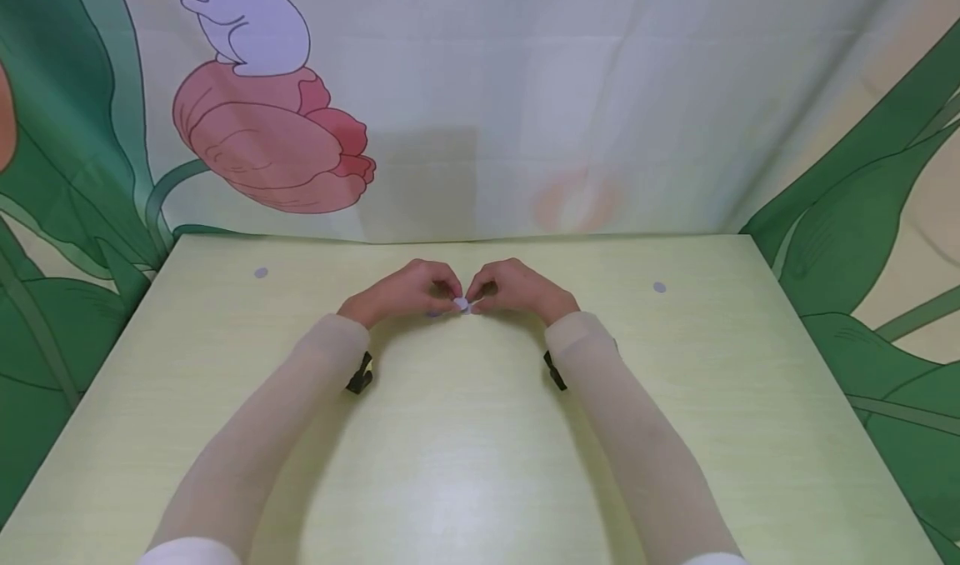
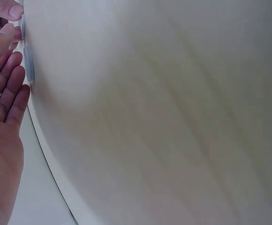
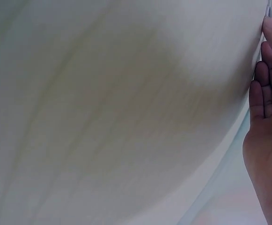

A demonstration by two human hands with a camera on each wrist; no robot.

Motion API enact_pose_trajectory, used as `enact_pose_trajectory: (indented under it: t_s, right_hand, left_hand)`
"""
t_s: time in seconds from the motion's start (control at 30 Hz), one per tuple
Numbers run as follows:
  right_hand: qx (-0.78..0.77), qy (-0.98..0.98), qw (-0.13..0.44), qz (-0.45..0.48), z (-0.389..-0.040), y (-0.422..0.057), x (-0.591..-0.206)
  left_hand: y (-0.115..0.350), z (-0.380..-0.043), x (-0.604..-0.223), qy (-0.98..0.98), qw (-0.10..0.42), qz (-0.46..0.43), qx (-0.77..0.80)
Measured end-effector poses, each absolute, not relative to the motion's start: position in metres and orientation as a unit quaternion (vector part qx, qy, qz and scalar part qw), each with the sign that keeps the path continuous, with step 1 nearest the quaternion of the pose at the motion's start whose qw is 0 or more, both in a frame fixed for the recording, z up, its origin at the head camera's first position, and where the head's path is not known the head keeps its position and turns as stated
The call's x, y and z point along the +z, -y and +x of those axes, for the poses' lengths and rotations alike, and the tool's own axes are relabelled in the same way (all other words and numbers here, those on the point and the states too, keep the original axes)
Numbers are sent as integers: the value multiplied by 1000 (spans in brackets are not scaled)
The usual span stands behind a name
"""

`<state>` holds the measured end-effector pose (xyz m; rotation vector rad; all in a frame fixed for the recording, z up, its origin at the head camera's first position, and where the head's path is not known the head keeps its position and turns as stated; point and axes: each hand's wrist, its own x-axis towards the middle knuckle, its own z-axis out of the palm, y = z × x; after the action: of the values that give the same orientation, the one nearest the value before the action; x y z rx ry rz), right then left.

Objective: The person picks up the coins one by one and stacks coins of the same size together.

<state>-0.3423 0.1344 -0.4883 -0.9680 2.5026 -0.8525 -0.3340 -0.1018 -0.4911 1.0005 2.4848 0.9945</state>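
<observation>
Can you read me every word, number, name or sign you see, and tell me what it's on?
There are none that can be read in any view.
Cloth: no writing shows, only drawings, such as a pink flower and green leaves.
Table: no writing shows.
Discs: too small to tell if anything is printed on them.

No text, label, brand, number or sign can be read in any of the views
</observation>
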Motion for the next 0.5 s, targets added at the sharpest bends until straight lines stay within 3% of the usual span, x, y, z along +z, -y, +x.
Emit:
enact_pose_trajectory:
  t_s: [0.5]
  right_hand:
    - [-290, -881, 158, -338, -342, -135, -488]
  left_hand:
    - [93, -332, -491, -874, 144, 351, 303]
